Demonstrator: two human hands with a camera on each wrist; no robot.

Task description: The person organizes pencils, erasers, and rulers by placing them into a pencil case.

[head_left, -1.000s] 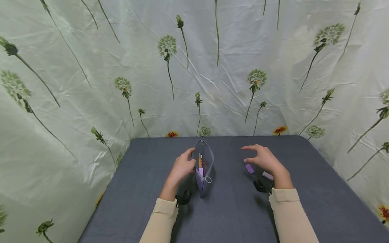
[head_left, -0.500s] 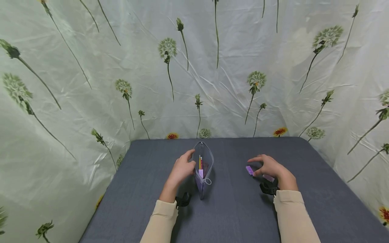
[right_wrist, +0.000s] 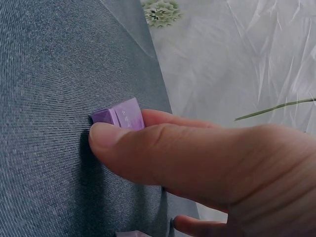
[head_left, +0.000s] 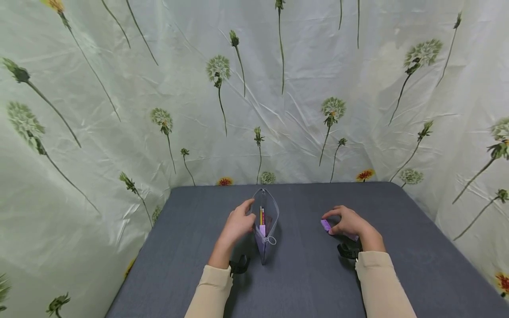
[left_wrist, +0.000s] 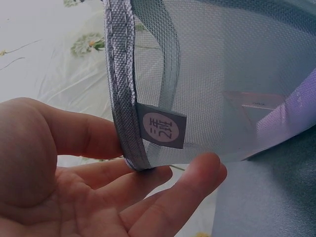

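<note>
An open mesh pencil pouch [head_left: 260, 247] with a grey zip edge stands on the table, left of centre. My left hand [head_left: 237, 225] grips its left rim; in the left wrist view, thumb and fingers meet the zip tape [left_wrist: 121, 84] beside a small grey label [left_wrist: 163, 127]. Inside the pouch are a yellow pencil [head_left: 260, 215], a red one [head_left: 263, 217] and a lavender block [head_left: 262, 230]. To the right, my right hand [head_left: 350, 222] pinches a small purple eraser [right_wrist: 129, 112] between thumb and finger, close to the table top. A second lavender block [head_left: 353, 237] lies partly hidden beneath that hand.
The dark grey table [head_left: 302, 274] ends at a back edge against a pale flower-printed curtain [head_left: 294, 123]. A ring pull [head_left: 271, 240] hangs at the pouch's near end. Black straps with cameras [head_left: 348, 251] sit on both wrists.
My right hand has come down and toward me onto the purple eraser, its thumb and finger closing on the eraser's ends. My left hand keeps its hold on the pouch.
</note>
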